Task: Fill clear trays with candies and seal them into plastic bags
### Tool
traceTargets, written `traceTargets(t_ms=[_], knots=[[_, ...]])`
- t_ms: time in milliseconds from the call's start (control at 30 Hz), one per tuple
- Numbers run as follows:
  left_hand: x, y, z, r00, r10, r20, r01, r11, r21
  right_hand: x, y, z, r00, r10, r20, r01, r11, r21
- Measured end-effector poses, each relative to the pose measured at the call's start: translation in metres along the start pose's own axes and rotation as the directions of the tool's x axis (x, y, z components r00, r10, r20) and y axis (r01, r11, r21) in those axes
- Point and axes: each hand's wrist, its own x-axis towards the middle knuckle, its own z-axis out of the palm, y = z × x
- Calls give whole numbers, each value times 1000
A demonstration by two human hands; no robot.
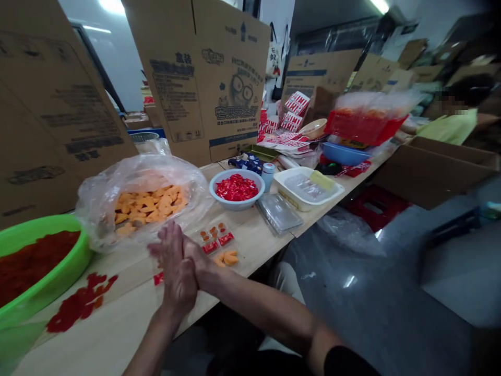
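Over the table, my left hand (179, 277) and my right hand (198, 258) press together, palm against palm. The left fingers point up and away, stretched out. Behind them the right fingers show only in part and look straight; I see nothing held between the palms. Beneath and beside the hands lie clear plastic trays with small red packets (210, 247) and brownish pieces. Several orange pieces (227, 258) rest just right of my right wrist. Beyond the hands, an open clear plastic bag (96, 190) holds many orange pieces.
At left stands a green tub (84, 245) of dark red pieces, with red pieces (80, 305) spread on the table. Further back are a bowl of red packets (237, 188), stacked clear trays (279, 213), a white tray (338, 190) and cardboard boxes (203, 73). Another person (450, 122) is at far right.
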Motion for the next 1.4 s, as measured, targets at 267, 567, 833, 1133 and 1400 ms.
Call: traceTargets(t_ms=[267,567,833,1133,1400], knots=[[-26,-89,-47,929,-364,-70,368,880,301,-51,-40,-149,981,-18,-192,-116,739,-664],[-108,-79,-30,867,-498,18,481,844,238,-71,49,-323,724,413,-553,-583,-62,-810],[-102,-67,-17,887,-461,35,413,824,388,-73,56,-326,781,428,-455,-458,-102,-883],[-64,-52,-11,937,-293,190,192,887,419,-72,25,-332,781,386,-491,-529,-7,-849],[-34,30,36,787,-487,378,614,675,-409,-118,-33,-262,925,124,-359,-359,594,-720]])
